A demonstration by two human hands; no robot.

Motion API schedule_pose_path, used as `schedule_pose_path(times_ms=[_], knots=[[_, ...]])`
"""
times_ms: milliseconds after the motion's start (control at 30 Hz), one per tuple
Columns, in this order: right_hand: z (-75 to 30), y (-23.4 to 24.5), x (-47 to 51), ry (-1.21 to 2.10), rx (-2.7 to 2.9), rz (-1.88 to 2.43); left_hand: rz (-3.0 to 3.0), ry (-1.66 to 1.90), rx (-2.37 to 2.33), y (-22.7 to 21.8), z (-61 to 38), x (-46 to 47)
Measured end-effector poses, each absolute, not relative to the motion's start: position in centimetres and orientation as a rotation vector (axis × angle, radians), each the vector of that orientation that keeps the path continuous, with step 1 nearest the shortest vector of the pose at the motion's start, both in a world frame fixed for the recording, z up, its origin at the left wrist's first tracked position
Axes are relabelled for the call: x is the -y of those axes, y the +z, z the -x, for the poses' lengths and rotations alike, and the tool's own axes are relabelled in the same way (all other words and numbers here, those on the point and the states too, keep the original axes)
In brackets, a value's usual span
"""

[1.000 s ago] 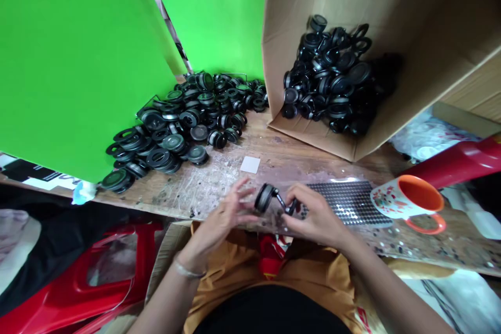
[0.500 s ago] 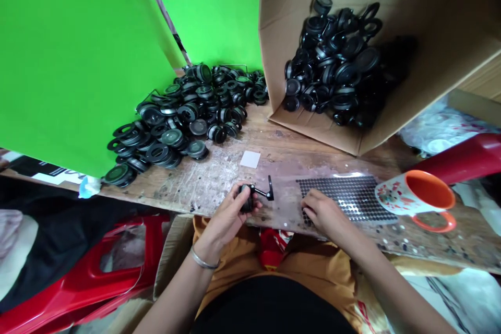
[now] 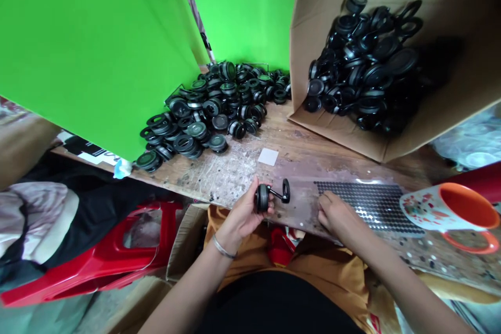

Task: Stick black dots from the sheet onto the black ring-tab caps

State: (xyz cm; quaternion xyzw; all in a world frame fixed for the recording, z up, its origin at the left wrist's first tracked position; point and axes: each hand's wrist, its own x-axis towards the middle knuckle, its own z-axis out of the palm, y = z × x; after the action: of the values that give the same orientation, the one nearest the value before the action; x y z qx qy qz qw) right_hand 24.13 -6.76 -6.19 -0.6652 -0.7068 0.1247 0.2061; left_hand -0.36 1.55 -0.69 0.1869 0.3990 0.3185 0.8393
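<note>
My left hand [image 3: 249, 210] is closed around a black holder [image 3: 262, 198] with a thick round base. A short arm sticks out of it to the right and ends in a flat ring, seen nearly edge-on. My right hand [image 3: 335, 213] rests at the left end of a clear sheet of small black round stickers [image 3: 368, 201]. Its fingers are curled together; whether a sticker is between them is hidden. A small white square [image 3: 268, 156] lies on the table beyond my hands.
A pile of similar black holders [image 3: 195, 129] lies at the back left before a green panel [image 3: 97, 62]. More holders fill an open cardboard box [image 3: 332, 138] at the back right. An orange-lined mug [image 3: 426, 206] stands right of the sheet. A red stool [image 3: 105, 255] is at lower left.
The view has shifted to the left. The holder in my left hand has turned, so its ring shows more. My right fingers have curled in more at the sheet's left edge.
</note>
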Motion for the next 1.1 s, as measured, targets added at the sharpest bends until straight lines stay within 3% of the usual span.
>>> schedule_pose_path(times_ms=[267, 433, 733, 1000, 1100], knots=[[-20.2, 0.9, 5.8, 0.626, 1.58, 1.506, -0.692, 0.563, -0.868, -0.4, 0.1, 0.1], [-16.8, 1.2, 5.1, 0.725, 1.571, 1.501, -0.866, 0.595, -0.939, -0.4, -0.8, 1.2], [-16.2, 0.1, 5.1, 0.525, 1.713, 1.505, -0.871, 0.55, -0.944, -1.0, -0.9, 1.5], [-14.8, -0.6, 7.6, 0.062, 2.016, 1.33, -0.657, 0.602, -0.978, -1.7, -0.8, 1.4], [-16.2, -0.8, 7.5, 0.149, 2.036, 1.333, -0.702, 0.601, -0.983, -1.8, -0.9, 1.2]])
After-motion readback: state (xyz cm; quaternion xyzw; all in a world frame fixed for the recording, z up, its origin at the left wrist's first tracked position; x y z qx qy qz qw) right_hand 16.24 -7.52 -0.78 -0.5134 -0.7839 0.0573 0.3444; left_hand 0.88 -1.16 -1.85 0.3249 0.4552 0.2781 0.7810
